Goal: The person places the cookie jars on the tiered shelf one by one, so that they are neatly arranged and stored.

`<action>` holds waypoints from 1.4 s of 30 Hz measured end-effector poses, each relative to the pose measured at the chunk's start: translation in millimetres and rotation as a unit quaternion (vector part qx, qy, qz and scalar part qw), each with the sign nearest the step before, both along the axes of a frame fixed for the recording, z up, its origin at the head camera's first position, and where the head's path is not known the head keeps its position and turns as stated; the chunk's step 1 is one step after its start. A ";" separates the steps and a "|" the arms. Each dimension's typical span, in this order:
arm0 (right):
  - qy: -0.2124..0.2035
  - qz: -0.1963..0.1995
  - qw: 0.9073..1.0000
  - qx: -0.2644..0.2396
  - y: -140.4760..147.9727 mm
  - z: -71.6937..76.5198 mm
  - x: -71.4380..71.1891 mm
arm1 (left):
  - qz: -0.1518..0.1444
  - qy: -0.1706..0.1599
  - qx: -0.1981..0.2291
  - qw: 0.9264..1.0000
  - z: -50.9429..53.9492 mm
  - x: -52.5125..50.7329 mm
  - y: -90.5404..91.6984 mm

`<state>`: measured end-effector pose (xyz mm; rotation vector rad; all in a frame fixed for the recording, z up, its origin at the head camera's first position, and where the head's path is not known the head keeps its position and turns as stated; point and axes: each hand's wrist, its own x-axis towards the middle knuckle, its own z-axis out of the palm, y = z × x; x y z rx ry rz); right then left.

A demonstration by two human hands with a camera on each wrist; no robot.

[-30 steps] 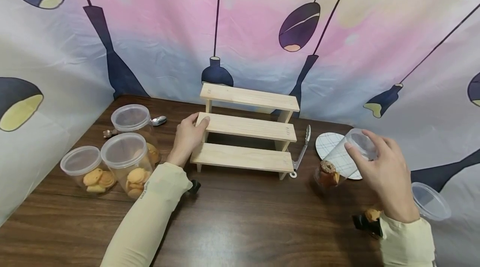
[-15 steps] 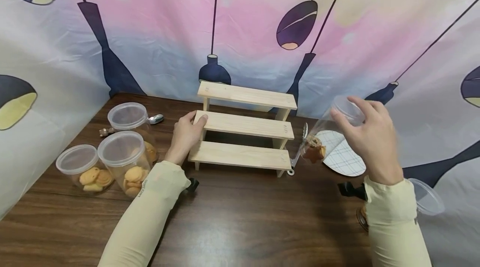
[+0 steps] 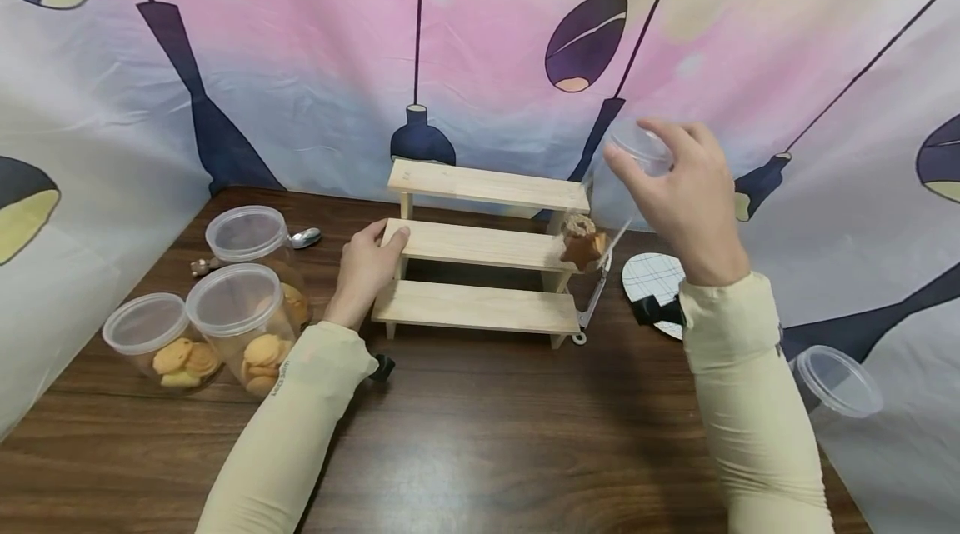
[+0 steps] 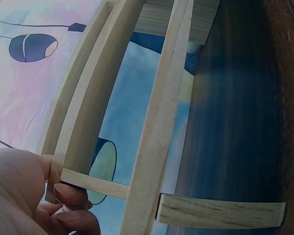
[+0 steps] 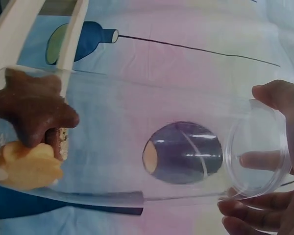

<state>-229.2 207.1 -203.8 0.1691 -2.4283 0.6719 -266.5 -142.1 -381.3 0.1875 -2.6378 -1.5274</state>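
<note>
My right hand (image 3: pixel 686 188) grips a tall clear plastic jar (image 5: pixel 112 142) around its lidded top, above the right end of a three-tier wooden shelf (image 3: pixel 480 244). At the jar's bottom lie a brown star-shaped cookie (image 5: pixel 32 105), a yellow cookie (image 5: pixel 27 166) and a grainy piece partly hidden behind them. The jar is slightly tilted; whether its base touches the shelf I cannot tell. My left hand (image 3: pixel 367 271) holds the left end of the middle tier, thumb on top; in the left wrist view its fingers (image 4: pixel 71 196) curl under the board.
Three lidded jars with cookies stand at the left, one jar (image 3: pixel 243 326) in front. Behind them lies a spoon (image 3: pixel 306 238). Tongs (image 3: pixel 596 296) lie right of the shelf, near a white checked plate (image 3: pixel 651 277). Another lidded jar (image 3: pixel 838 382) stands at the right edge.
My right hand has lifted the jar from beside the plate and carried it up and left to the shelf's right end. My left hand has kept its hold on the middle tier.
</note>
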 end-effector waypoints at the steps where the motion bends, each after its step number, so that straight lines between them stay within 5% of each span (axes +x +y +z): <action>1: 0.001 0.004 1.000 -0.002 -3.6 3.7 -3.0 | 0.000 0.001 0.000 1.000 -0.1 0.1 0.5; 14: -0.014 0.017 1.000 -0.017 -55.1 33.1 -42.6 | 0.000 0.008 0.003 1.000 0.0 1.4 0.2; 29: -0.046 0.039 0.998 0.009 -123.3 46.1 -80.0 | 0.006 0.001 0.001 1.000 3.7 2.3 -1.4; 42: -0.084 0.065 0.994 0.024 -158.4 51.4 -98.3 | 0.015 0.004 0.001 1.000 -1.1 2.5 2.5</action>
